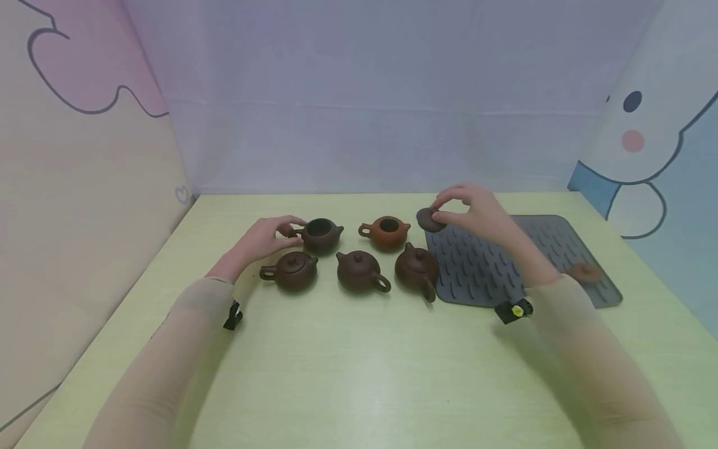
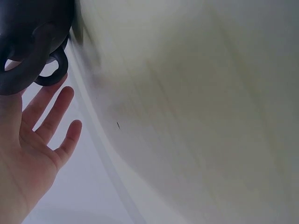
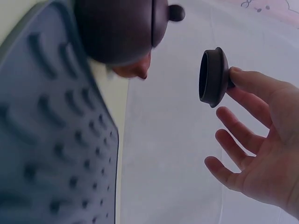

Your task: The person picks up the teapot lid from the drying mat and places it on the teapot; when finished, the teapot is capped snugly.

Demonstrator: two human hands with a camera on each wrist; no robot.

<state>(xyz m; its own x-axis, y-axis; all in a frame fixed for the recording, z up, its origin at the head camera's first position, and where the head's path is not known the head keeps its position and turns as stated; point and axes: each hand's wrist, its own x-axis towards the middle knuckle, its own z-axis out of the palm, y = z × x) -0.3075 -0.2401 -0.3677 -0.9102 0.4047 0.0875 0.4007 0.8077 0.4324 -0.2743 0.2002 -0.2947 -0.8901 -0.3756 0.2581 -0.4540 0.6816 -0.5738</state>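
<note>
At the back left of the table, my left hand (image 1: pixel 260 238) pinches the handle of a dark brown teapot (image 1: pixel 325 243) without a lid. In the left wrist view that ring handle (image 2: pixel 60 73) meets the fingertips, while a nearer teapot (image 2: pixel 39 56) hides the thumb tip. My right hand (image 1: pixel 479 212) holds a dark round teapot lid (image 1: pixel 427 219) by its knob, raised near the mat's far left corner. The right wrist view shows this lid (image 3: pixel 215 78) tipped on its side between thumb and forefinger, with the other fingers spread.
A reddish-brown teapot (image 1: pixel 387 236) without a lid stands at the back middle. Three lidded brown teapots, left (image 1: pixel 294 274), middle (image 1: pixel 358 274) and right (image 1: pixel 416 269), form a front row. On the grey ridged mat (image 1: pixel 465 274) lies a reddish lid (image 1: pixel 586 272), beyond the right forearm.
</note>
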